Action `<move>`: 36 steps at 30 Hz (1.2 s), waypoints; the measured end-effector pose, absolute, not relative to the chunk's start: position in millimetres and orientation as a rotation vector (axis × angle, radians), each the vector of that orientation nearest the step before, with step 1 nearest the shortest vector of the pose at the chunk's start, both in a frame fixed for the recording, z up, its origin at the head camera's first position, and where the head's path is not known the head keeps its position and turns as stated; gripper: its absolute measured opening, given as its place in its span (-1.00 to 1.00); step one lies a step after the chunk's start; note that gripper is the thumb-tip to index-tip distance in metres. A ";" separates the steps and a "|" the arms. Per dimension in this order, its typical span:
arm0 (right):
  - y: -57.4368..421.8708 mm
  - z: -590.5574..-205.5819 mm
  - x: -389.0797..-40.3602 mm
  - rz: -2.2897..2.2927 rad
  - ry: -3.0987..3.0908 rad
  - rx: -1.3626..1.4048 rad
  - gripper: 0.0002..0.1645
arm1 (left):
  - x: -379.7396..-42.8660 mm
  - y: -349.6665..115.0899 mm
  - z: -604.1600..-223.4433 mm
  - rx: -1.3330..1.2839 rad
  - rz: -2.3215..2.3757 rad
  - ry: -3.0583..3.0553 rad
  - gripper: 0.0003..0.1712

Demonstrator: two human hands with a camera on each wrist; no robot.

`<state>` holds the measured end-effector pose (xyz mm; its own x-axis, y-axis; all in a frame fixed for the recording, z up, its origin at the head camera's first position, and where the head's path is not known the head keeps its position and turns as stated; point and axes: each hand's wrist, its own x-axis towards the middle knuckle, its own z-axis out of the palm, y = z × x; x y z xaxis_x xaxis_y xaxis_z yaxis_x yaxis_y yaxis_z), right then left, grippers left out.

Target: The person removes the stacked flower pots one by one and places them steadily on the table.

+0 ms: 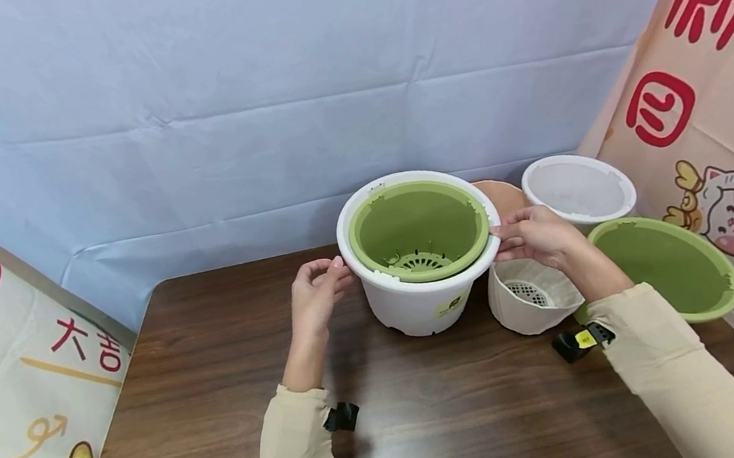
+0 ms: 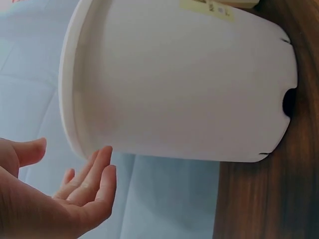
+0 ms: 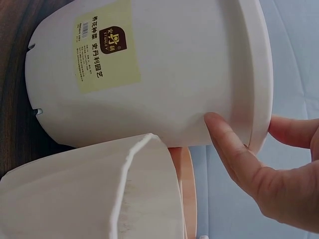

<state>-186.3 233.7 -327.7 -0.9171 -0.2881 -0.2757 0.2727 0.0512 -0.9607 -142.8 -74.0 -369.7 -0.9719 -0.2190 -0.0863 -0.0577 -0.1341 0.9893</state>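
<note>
A white plastic flowerpot (image 1: 400, 312) stands upright on the brown table, with a smaller green flowerpot (image 1: 416, 216) nested inside it. Slots show in the green one's floor. My right hand (image 1: 538, 240) pinches the white rim at its right side, thumb over the edge and fingers below it. In the right wrist view a yellow label (image 3: 107, 47) is on the white wall. At the opposite side, my left hand (image 1: 316, 295) has its fingers loosely bent beside the rim. The left wrist view shows its fingertips (image 2: 107, 154) just under the rim and its thumb apart from it.
Close on the right stands a cream faceted pot (image 1: 512, 311), with an orange pot (image 1: 499, 195) behind it. A white round pot (image 1: 580, 189) and a wide green pot (image 1: 664, 267) are farther right. Pale cloth (image 1: 250, 159) hangs behind the wooden table (image 1: 209, 390).
</note>
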 end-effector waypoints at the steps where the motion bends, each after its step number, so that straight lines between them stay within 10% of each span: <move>1: 233.6 -327.7 -186.4 -1.921 1.942 -0.015 -0.89 | -142.9 -75.6 -368.1 0.318 -2.257 -2.004 -0.71; 36: 231.8 -327.2 -183.7 -1.893 1.969 -0.026 -0.90 | -162.0 -74.1 -336.9 0.275 -2.151 -2.305 -0.61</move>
